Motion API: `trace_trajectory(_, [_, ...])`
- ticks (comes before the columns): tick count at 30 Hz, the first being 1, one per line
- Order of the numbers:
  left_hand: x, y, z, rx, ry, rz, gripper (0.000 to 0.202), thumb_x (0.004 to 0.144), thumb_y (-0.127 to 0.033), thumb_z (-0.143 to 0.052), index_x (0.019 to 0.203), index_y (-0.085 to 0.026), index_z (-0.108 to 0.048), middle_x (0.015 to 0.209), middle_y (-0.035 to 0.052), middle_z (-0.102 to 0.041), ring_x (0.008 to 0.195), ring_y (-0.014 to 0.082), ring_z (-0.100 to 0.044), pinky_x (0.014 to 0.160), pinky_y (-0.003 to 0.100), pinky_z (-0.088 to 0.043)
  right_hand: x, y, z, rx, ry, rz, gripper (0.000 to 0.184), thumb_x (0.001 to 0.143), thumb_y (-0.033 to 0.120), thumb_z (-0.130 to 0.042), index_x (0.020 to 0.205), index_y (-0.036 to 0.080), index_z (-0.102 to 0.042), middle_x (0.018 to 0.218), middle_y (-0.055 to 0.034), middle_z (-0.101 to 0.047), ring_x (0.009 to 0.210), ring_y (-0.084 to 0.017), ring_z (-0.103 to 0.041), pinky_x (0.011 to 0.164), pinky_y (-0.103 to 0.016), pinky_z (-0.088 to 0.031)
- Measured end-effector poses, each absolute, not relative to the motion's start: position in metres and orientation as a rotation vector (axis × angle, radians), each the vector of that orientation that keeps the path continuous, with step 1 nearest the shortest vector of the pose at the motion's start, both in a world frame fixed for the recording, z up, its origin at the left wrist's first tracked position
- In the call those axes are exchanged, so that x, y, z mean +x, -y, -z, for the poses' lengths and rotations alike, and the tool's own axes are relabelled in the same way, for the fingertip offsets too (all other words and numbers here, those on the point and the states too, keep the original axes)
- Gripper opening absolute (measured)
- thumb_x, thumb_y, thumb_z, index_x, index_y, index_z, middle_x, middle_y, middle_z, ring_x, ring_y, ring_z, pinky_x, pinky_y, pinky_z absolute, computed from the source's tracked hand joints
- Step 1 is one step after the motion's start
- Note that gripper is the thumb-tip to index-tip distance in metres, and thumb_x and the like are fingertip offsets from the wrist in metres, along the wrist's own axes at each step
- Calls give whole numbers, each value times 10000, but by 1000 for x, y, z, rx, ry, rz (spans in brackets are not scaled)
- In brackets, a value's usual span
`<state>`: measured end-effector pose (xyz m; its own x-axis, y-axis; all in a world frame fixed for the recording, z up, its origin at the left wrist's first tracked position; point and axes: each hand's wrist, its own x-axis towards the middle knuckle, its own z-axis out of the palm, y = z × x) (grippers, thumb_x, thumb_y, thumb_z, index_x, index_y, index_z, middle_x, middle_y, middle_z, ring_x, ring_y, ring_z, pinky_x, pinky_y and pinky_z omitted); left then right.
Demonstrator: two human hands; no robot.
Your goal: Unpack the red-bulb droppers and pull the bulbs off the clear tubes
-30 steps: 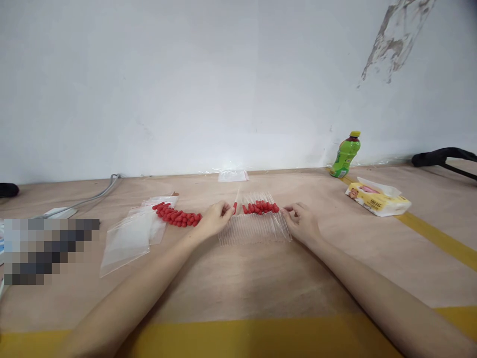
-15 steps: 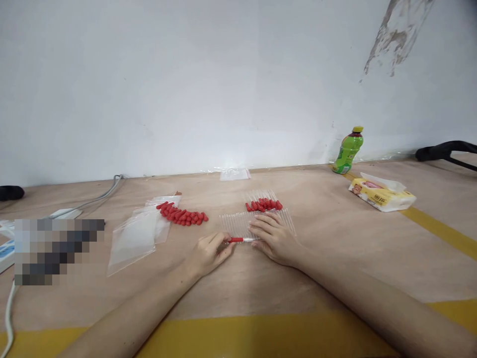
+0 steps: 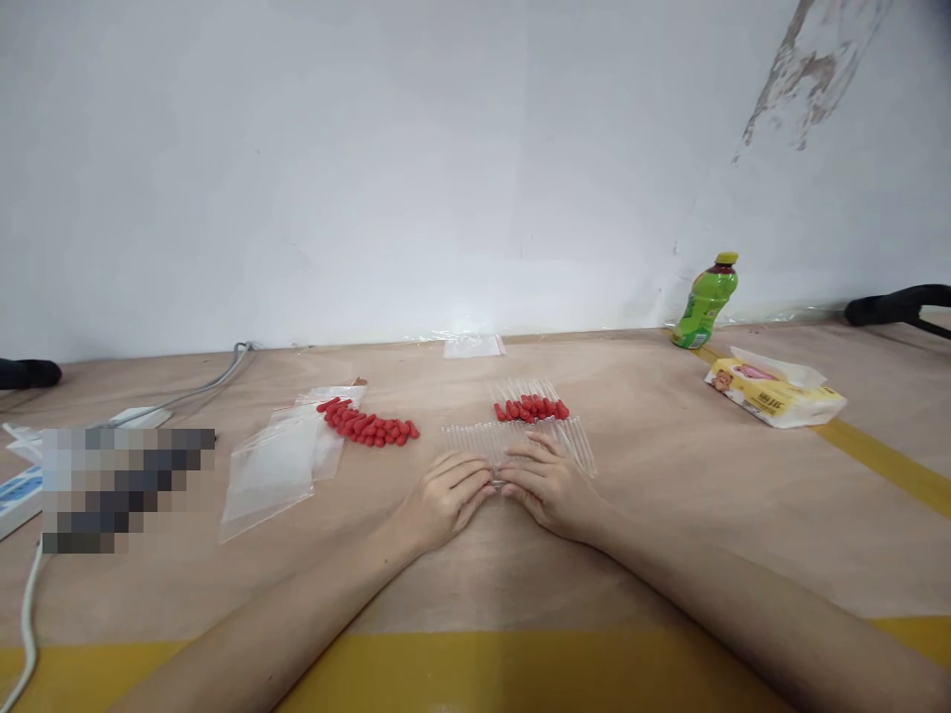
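My left hand (image 3: 455, 495) and my right hand (image 3: 554, 483) meet fingertip to fingertip at the near side of a row of clear glass tubes (image 3: 468, 436). Both are closed around one glass dropper tube (image 3: 497, 482), of which only a short clear stretch shows between them. The red rubber bulb at its left end is hidden under my left fingers. Behind my right hand, several droppers with red bulbs (image 3: 531, 407) lie side by side, their clear tubes pointing away. To the left, a pile of loose red rubber bulbs (image 3: 371, 428) rests partly on clear plastic bags (image 3: 271, 475).
A green bottle (image 3: 705, 302) and a yellow tissue pack (image 3: 777, 391) stand at the right. Another plastic bag (image 3: 474, 346) lies by the wall. At the left are a white power strip (image 3: 19, 500), cables (image 3: 212, 386) and a blurred dark item (image 3: 126, 490).
My left hand has slid right along the tube to meet my right hand, and its fingers now cover the red bulb. My right hand stays nearly in place. The view has shifted slightly.
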<state>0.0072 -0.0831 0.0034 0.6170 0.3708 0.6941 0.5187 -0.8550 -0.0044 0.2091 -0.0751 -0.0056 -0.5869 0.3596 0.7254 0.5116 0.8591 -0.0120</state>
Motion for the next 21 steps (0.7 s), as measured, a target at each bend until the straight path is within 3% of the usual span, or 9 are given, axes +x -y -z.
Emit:
trace_trajectory(6, [5,86,-6,-2717,713,943,187,826,-169,-489,998,-166,-563,963,70,-653,960,180,-582,892,364,-456,210,81,2,-511,2261,285,165,859,145,-437,840,176,-598,846,-47,-693,914,-134,-616,955,-376,-389])
trace_trajectory(21, [-4,87,-7,-2640,612,931,139,828,-156,-487,937,-170,-573,936,55,-664,922,166,-593,883,358,-438,228,80,1,-338,2263,488,171,829,92,-480,960,135,-582,910,-53,-681,1033,-163,-562,978,-400,-373])
